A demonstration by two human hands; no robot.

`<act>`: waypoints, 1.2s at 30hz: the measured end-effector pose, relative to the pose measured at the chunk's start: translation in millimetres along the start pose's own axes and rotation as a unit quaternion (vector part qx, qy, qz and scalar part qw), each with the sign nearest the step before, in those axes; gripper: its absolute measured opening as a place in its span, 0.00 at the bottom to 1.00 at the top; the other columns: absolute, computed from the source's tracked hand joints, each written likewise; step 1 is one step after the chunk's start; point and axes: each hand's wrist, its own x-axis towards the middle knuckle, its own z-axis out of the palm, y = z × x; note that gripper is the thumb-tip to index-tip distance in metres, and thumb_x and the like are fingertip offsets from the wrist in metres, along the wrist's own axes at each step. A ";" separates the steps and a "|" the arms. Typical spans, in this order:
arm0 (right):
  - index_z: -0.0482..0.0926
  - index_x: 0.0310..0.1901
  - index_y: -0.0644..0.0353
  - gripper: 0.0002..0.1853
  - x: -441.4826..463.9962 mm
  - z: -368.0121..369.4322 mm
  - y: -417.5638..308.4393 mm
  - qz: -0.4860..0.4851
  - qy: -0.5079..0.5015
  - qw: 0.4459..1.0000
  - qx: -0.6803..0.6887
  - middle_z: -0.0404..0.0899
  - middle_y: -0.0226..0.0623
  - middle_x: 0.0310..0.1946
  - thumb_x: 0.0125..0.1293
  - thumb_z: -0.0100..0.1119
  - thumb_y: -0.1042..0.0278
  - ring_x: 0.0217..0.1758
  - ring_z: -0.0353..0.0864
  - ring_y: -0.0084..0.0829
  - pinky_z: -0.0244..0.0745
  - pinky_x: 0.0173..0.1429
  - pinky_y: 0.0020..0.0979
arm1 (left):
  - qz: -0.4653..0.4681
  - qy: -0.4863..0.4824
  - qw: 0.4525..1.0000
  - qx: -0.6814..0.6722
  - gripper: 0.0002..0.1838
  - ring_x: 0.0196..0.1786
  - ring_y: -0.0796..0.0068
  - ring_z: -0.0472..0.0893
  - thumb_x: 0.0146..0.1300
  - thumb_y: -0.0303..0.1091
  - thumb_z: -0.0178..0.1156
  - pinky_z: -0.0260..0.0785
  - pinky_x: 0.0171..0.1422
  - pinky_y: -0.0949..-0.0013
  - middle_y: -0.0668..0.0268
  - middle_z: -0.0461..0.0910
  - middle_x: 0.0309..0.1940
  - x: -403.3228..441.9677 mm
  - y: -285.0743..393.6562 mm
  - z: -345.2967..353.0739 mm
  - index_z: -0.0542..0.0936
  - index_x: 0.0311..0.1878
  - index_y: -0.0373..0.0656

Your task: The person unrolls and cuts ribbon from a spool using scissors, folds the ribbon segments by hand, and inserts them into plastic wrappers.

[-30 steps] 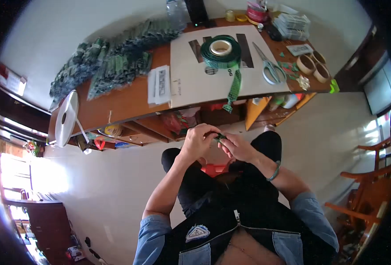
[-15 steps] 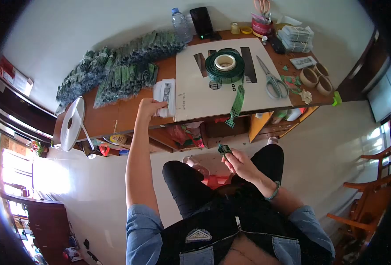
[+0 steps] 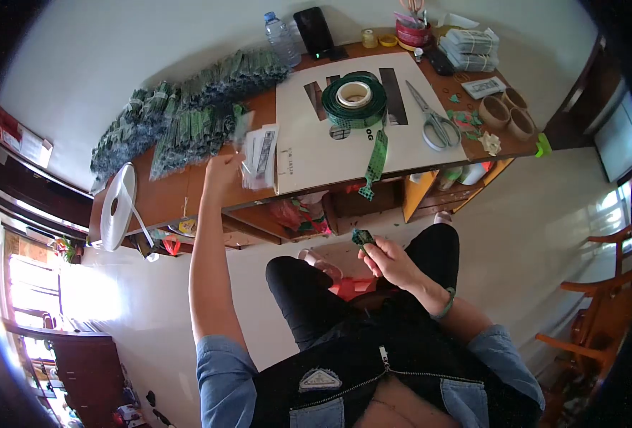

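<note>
My left hand [image 3: 223, 171] is over the table's front edge, its fingers pinched on a clear plastic sleeve [image 3: 243, 132], blurred by motion. Just right of it lies a stack of printed clear sleeves [image 3: 261, 158]. Above my knees, my right hand [image 3: 393, 264] grips a folded green ribbon piece [image 3: 362, 238], which sticks out past the thumb. A large roll of green ribbon [image 3: 354, 100] rests on the white board [image 3: 305, 153], its loose end [image 3: 375, 167] hanging over the front edge. Bundles of wrapped green pieces [image 3: 191, 135] are piled left of the board.
Scissors [image 3: 438, 128] lie on the board's right side, near brown tape rings [image 3: 494, 112] and green scraps. A white roll [image 3: 118, 207] stands at the table's left end. Behind are a water bottle [image 3: 281, 39] and a phone [image 3: 314, 33]. Open shelves [image 3: 419, 196] are below.
My left hand left the green piece, reached up to the sleeve stack, then moved left with a clear sleeve. My right hand keeps the green piece. The view has shifted slightly.
</note>
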 end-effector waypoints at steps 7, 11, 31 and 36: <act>0.71 0.33 0.63 0.12 6.7 4.7 -6.7 -0.050 0.036 0.998 0.000 0.67 0.25 0.17 0.69 0.41 0.64 0.18 0.64 0.16 0.61 0.23 0.22 | -0.152 -0.128 0.752 -0.629 0.13 0.36 0.80 0.76 0.62 0.39 0.55 0.66 0.33 0.73 0.66 0.80 0.34 -84.8 48.9 39.9 0.78 0.41 0.40; 0.72 0.33 0.63 0.11 2.6 17.1 -17.8 -0.083 0.084 0.990 -0.082 0.70 0.30 0.16 0.68 0.44 0.65 0.17 0.68 0.22 0.62 0.22 0.28 | -0.213 -0.154 0.683 -0.681 0.13 0.33 0.80 0.75 0.64 0.39 0.54 0.67 0.34 0.75 0.67 0.79 0.30 -124.4 82.7 85.2 0.76 0.43 0.39; 0.72 0.31 0.63 0.13 25.2 26.7 -10.0 -0.053 0.184 0.978 -0.080 0.67 0.27 0.15 0.69 0.42 0.65 0.17 0.66 0.18 0.60 0.22 0.22 | -0.133 -0.028 0.774 -0.619 0.13 0.30 0.78 0.78 0.63 0.37 0.57 0.68 0.30 0.77 0.64 0.80 0.31 -162.6 122.2 143.6 0.79 0.37 0.34; 0.72 0.31 0.62 0.14 30.1 22.5 -7.3 -0.023 0.150 0.987 0.052 0.66 0.25 0.16 0.70 0.41 0.64 0.17 0.64 0.17 0.59 0.22 0.20 | -0.130 -0.084 0.730 -0.665 0.14 0.29 0.77 0.77 0.63 0.38 0.57 0.69 0.31 0.75 0.63 0.80 0.31 -165.7 125.0 137.5 0.79 0.36 0.33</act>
